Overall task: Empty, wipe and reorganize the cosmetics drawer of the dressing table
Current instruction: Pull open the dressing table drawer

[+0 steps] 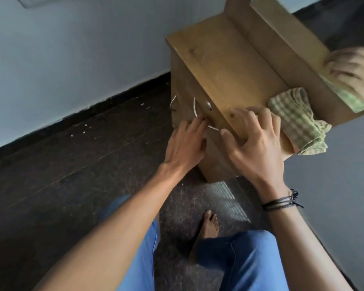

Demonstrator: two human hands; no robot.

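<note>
Green cloth [298, 122] — just beside right hand [254, 139]

Desk [229, 66]: tan, light-brown wood grain all over, with silver-grey metal handles [194, 107] and a silver lock [208, 106] on its front. Cloth [296, 124] on its top: pale green and cream in a small check, cream fringe at one end, the same green check repeated in the mirror [343, 28]. Wall [72, 49] pale blue-grey above a black skirting [93, 110]; floor [72, 175] dark brown to black, finely speckled, a few pale crumbs near the skirting; trousers [139, 248] bright blue, one leg darker in shade; cords [280, 203] round a wrist black.
</note>
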